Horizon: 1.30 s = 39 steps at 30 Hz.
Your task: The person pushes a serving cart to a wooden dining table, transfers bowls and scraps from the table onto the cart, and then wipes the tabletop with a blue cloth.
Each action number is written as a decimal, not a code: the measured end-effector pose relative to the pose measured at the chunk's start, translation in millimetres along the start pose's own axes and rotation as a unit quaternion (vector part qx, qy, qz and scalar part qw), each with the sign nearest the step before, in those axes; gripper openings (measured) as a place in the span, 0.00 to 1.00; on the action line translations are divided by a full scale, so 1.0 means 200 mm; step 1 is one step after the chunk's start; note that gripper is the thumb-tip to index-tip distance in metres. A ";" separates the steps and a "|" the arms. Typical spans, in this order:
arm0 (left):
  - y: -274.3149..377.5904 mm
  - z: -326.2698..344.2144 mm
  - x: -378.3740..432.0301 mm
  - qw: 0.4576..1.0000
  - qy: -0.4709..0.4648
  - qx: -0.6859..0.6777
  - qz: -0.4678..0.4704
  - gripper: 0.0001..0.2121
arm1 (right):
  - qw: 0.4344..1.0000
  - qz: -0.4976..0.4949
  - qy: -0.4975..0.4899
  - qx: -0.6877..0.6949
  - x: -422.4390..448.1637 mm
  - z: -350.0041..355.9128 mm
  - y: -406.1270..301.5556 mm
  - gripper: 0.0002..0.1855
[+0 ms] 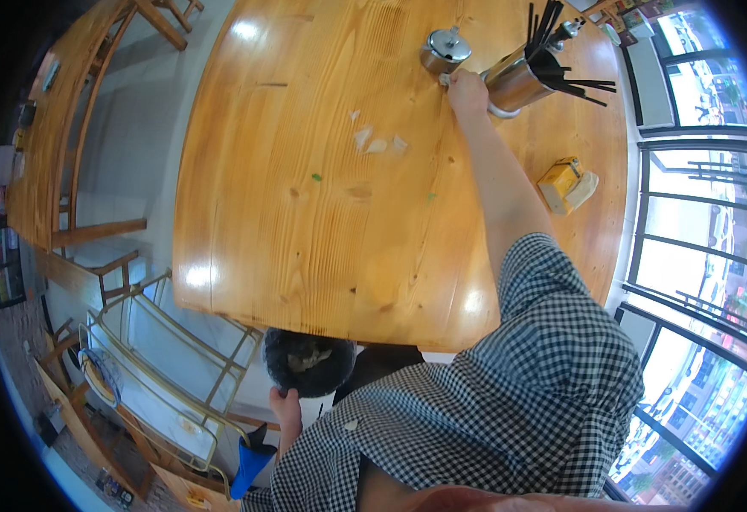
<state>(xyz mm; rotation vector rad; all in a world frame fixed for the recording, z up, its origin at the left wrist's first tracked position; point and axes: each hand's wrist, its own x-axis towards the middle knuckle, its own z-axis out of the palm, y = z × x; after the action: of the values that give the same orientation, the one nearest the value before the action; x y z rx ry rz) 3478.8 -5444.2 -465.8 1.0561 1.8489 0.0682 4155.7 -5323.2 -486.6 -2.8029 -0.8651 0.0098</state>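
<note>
My right hand (468, 95) is stretched far over the wooden table (322, 243), its fingers closed on a crumpled white tissue (444, 79). It is between a lidded metal condiment pot (447, 51) and a metal canister (515, 82) of black chopsticks (543, 25). Below the table's near edge, my left hand (286, 407) grips the rim of a dark bin (277, 365). Pale scraps (306, 358) lie inside the bin. Several white tissue scraps (376, 146) and a small green bit (317, 177) lie on the tabletop.
A yellow tissue box (560, 182) lies toward the table's right side. On the left stands a gold-framed metal rack (175, 358) with a blue item (253, 462) at its near end. Another wooden table (50, 160) is farther left. Windows (699, 217) line the right.
</note>
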 end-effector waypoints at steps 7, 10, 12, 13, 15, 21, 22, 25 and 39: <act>0.03 0.04 0.00 0.999 0.001 -0.035 0.005 0.05 | 0.968 -0.106 -0.170 0.150 -0.09 0.00 -0.33 0.08; 0.02 0.04 0.01 0.999 0.004 -0.033 0.020 0.04 | 0.969 -0.113 -0.146 0.162 -0.10 0.08 -0.43 0.08; 0.01 0.04 0.01 0.999 0.009 -0.027 0.034 0.04 | 0.972 -0.150 -0.116 0.138 -0.14 0.15 -0.45 0.09; 0.02 0.05 0.01 0.999 0.011 -0.034 0.038 0.04 | 0.959 -0.218 -0.117 0.142 -0.18 0.17 -0.45 0.08; 0.04 0.06 0.01 0.998 0.015 -0.046 0.034 0.04 | 0.938 -0.291 -0.124 0.143 -0.28 0.13 -0.49 0.07; -0.01 0.06 0.05 0.993 -0.032 -0.087 0.071 0.04 | 0.930 -0.185 -0.226 0.224 -0.33 -0.03 -0.35 0.07; 0.01 0.05 0.06 0.996 -0.034 -0.046 0.074 0.04 | 0.959 -0.165 -0.160 0.167 -0.27 0.03 -0.22 0.07; 0.07 0.09 0.03 0.994 -0.025 -0.085 0.058 0.04 | 0.974 -0.147 -0.106 0.139 -0.35 0.05 -0.20 0.07; -0.06 0.19 0.11 0.995 -0.004 -0.072 0.070 0.07 | 0.876 -0.385 -0.225 0.186 -1.47 -0.19 -0.77 0.10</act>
<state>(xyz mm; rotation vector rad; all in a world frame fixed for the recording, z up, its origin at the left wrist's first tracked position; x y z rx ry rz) 3497.4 -5451.2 -507.7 1.0804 1.7334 0.2758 3829.1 -5369.8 -435.4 -1.9516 -1.8005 0.6442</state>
